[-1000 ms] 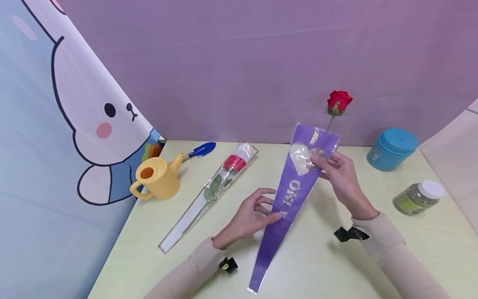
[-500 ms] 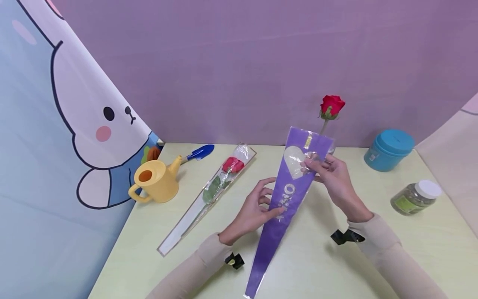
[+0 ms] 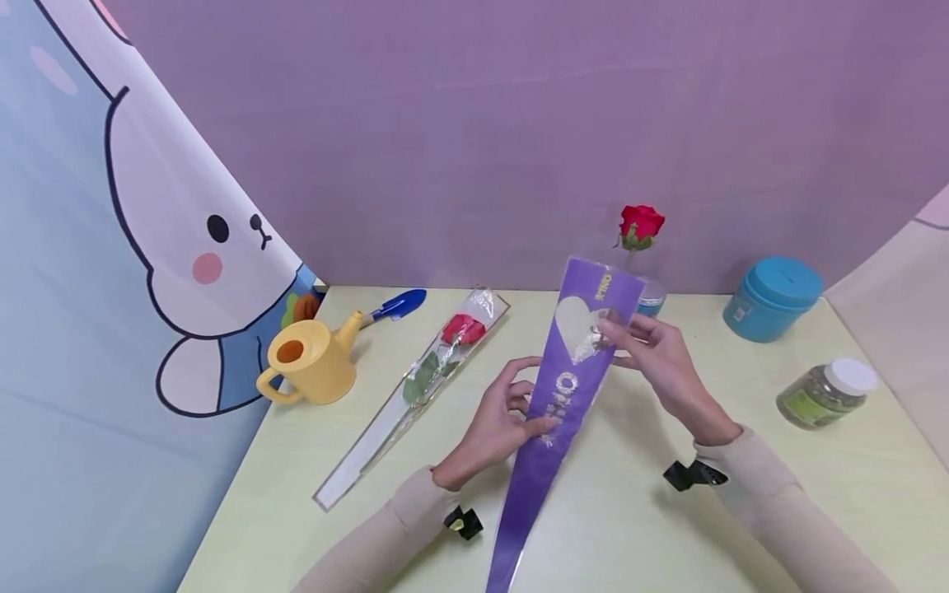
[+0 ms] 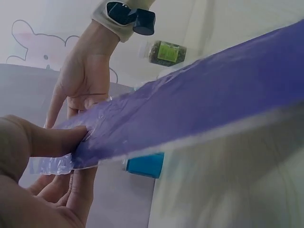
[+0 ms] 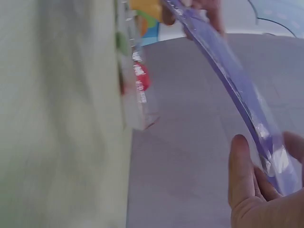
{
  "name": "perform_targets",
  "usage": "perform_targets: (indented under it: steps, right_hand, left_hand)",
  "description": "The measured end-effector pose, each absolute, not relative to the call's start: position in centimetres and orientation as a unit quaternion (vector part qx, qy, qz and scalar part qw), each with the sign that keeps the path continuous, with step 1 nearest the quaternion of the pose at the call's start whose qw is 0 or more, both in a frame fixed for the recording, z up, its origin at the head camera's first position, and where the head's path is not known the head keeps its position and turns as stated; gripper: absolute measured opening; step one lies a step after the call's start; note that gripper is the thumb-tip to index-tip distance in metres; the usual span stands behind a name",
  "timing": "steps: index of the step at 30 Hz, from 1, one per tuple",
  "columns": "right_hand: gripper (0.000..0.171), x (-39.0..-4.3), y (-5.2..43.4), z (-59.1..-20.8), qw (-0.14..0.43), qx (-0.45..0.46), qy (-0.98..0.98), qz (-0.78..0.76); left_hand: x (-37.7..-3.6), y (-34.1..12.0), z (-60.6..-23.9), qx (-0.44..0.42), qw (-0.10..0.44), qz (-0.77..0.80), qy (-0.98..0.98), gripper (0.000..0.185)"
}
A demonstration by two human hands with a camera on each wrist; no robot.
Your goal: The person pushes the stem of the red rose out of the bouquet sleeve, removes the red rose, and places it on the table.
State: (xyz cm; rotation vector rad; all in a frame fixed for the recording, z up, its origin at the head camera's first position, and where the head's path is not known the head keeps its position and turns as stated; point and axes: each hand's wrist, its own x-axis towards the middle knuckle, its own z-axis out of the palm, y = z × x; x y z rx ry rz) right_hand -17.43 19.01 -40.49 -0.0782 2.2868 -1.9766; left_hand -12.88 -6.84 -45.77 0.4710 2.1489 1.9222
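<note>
On the pale green table (image 3: pixel 652 527) in the head view, a purple sleeve (image 3: pixel 567 387) slants up from the near edge toward the back wall, its tip low, its wide mouth raised. The left hand (image 3: pixel 500 420) pinches it at mid-length; the right hand (image 3: pixel 660 362) pinches it near the clear heart window. White lettering runs down the sleeve, too blurred to read. A red rose (image 3: pixel 641 224) stands just behind the mouth, with a small clear pot at its foot, half hidden. To the left lie a wrapped rose (image 3: pixel 423 379), a yellow can (image 3: pixel 307 358) and a blue trowel (image 3: pixel 399 303); to the right stand a teal tub (image 3: pixel 774 298) and a white-capped jar (image 3: pixel 826 391). Bare table lies open on both sides of the sleeve. In the left wrist view, the sleeve (image 4: pixel 190 111) crosses the frame, the left fingers (image 4: pixel 47 142) clamped on its crinkled end, the right hand (image 4: pixel 83 85) beyond it, the jar (image 4: pixel 166 52) and tub (image 4: pixel 145 165) behind. In the right wrist view, the right fingers (image 5: pixel 244 166) clamp the sleeve's (image 5: pixel 228 76) edge; the wrapped rose (image 5: pixel 140 78) lies blurred beyond.
</note>
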Motion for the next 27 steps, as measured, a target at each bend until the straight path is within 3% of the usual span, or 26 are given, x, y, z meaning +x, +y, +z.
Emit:
perform_targets:
  steps: [10,13,18,27]
  right_hand:
    - [0.074,-20.3,21.0,-39.5,0.038,-0.004,0.758,-0.651]
    - [0.064,-21.3,21.6,-39.4,0.032,0.016,0.746,-0.665]
    - [0.031,-21.9,22.0,-40.0,0.029,0.024,0.706,-0.707]
    - [0.029,-22.7,22.6,-41.0,0.022,0.028,0.682,-0.73]
  left_hand:
    - [-12.3,-7.7,-46.1,0.161,0.118,0.644,0.739,0.08]
    - [-12.1,-7.8,-46.4,0.166,0.129,0.642,0.738,0.081]
    - [-11.8,-7.9,-46.9,0.168,0.146,0.63,0.744,0.081]
    - [-11.8,-8.5,-47.4,0.173,0.155,0.617,0.752,0.082]
